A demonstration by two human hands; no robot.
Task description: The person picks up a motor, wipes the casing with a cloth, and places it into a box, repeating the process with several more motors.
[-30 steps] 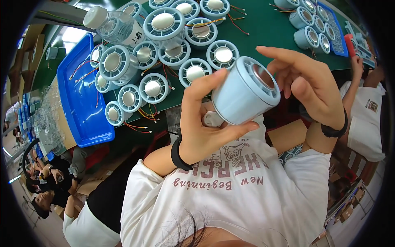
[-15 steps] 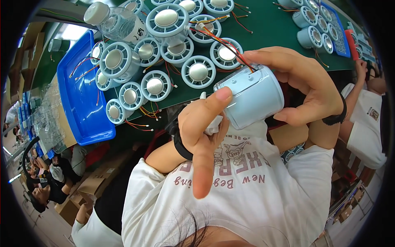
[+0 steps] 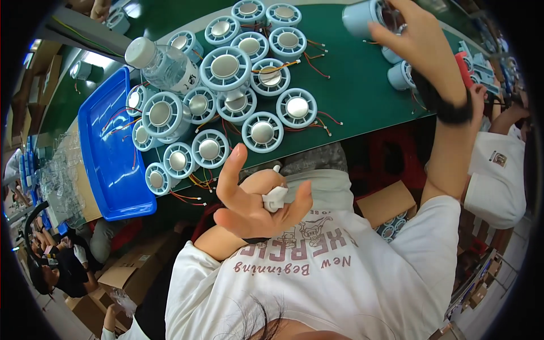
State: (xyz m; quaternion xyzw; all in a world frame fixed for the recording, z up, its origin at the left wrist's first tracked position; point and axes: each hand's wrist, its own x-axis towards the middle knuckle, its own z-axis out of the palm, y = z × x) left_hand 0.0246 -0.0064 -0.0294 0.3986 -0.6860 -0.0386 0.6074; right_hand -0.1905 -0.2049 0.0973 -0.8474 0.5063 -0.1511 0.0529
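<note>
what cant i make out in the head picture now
Head view: end of the pale-blue cylindrical unit, partly covered by the right hand.
Head view: shape of the crumpled white wad, partly hidden by the left hand.
Head view: count of pale-blue round units behind the right hand.

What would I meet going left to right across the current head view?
Blue tray, clear bottle, left hand holding a crumpled white piece, pale-blue cylinder, right hand on it, red object.
</note>
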